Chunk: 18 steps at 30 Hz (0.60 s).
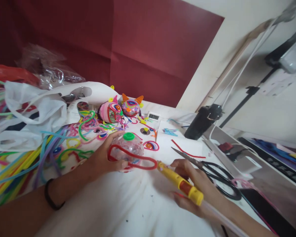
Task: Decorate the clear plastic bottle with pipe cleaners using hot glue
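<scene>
Fuzzy red pipe-cleaner loop [143, 163].

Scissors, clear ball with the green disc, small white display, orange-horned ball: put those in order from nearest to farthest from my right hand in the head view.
From the right hand:
1. Scissors: right beside it.
2. Clear ball: to the left, in the left hand.
3. White display: farther back, left.
4. Orange-horned ball: at the back, left of the display.
</scene>
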Each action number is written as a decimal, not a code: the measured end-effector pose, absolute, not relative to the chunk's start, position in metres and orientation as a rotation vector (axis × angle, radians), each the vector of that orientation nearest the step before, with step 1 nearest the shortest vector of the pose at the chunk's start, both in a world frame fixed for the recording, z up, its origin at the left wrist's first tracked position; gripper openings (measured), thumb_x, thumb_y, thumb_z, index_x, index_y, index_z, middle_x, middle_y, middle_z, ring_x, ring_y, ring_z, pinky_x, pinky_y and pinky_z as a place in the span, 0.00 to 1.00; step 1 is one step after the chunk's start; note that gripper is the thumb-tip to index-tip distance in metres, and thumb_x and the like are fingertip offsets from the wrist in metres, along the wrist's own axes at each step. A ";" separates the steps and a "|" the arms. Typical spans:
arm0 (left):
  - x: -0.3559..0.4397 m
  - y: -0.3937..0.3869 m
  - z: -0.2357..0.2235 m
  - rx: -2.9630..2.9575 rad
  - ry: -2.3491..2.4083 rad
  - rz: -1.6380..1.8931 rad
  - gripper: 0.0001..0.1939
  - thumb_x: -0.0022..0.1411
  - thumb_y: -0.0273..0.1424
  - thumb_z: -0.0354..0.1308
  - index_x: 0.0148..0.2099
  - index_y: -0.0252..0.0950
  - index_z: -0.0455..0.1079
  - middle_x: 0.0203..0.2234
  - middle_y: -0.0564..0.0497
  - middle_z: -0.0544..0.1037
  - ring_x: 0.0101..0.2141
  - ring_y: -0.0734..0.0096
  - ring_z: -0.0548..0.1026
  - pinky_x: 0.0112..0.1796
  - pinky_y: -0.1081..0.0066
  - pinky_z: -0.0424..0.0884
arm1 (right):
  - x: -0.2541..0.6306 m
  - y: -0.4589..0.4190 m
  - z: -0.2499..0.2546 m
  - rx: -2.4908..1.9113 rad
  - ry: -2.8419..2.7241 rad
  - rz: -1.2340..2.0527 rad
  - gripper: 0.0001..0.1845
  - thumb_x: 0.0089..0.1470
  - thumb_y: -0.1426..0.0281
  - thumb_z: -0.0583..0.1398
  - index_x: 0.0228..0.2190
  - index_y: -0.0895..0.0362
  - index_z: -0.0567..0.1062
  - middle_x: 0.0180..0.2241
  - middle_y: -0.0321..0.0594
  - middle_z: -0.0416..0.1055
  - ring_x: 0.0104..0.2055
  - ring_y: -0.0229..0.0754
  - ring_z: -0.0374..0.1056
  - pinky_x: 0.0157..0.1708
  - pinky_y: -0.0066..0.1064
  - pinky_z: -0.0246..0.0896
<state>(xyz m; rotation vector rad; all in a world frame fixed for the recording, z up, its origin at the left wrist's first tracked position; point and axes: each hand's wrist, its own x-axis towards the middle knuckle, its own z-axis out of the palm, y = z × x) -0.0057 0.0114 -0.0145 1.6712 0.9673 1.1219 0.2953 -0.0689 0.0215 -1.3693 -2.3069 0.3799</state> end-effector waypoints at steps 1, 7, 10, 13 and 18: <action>-0.006 0.011 -0.014 1.675 0.978 1.119 0.48 0.42 0.47 0.71 0.62 0.47 0.54 0.60 0.44 0.67 0.55 0.42 0.69 0.52 0.52 0.70 | 0.296 -0.070 0.021 -1.371 -2.376 0.338 0.25 0.50 0.67 0.61 0.48 0.52 0.59 0.29 0.34 0.72 0.25 0.40 0.67 0.25 0.30 0.57; -0.007 0.013 -0.013 1.707 1.018 1.115 0.49 0.41 0.47 0.70 0.63 0.45 0.54 0.62 0.42 0.63 0.58 0.38 0.66 0.55 0.48 0.66 | 0.293 -0.073 0.019 -1.475 -2.555 0.218 0.24 0.49 0.65 0.60 0.48 0.58 0.65 0.34 0.45 0.76 0.29 0.46 0.73 0.27 0.33 0.62; -0.008 0.014 -0.014 1.720 1.014 1.102 0.48 0.42 0.47 0.70 0.63 0.47 0.53 0.62 0.43 0.64 0.58 0.37 0.66 0.54 0.47 0.67 | 0.299 -0.075 0.028 -1.444 -2.601 0.259 0.32 0.42 0.67 0.66 0.51 0.57 0.68 0.44 0.51 0.76 0.41 0.53 0.75 0.40 0.39 0.69; -0.008 0.015 -0.015 1.724 1.024 1.090 0.48 0.42 0.47 0.70 0.63 0.49 0.52 0.64 0.44 0.61 0.59 0.36 0.64 0.54 0.46 0.66 | 0.299 -0.078 0.042 -1.414 -2.615 0.249 0.28 0.42 0.72 0.67 0.49 0.53 0.74 0.51 0.51 0.74 0.52 0.58 0.71 0.50 0.46 0.66; -0.007 0.014 -0.014 1.680 0.992 1.102 0.49 0.42 0.47 0.70 0.64 0.46 0.53 0.64 0.41 0.60 0.59 0.38 0.64 0.54 0.47 0.66 | 0.267 -0.071 0.054 -1.437 -2.381 0.463 0.16 0.54 0.66 0.63 0.45 0.56 0.74 0.43 0.46 0.76 0.42 0.48 0.73 0.43 0.39 0.68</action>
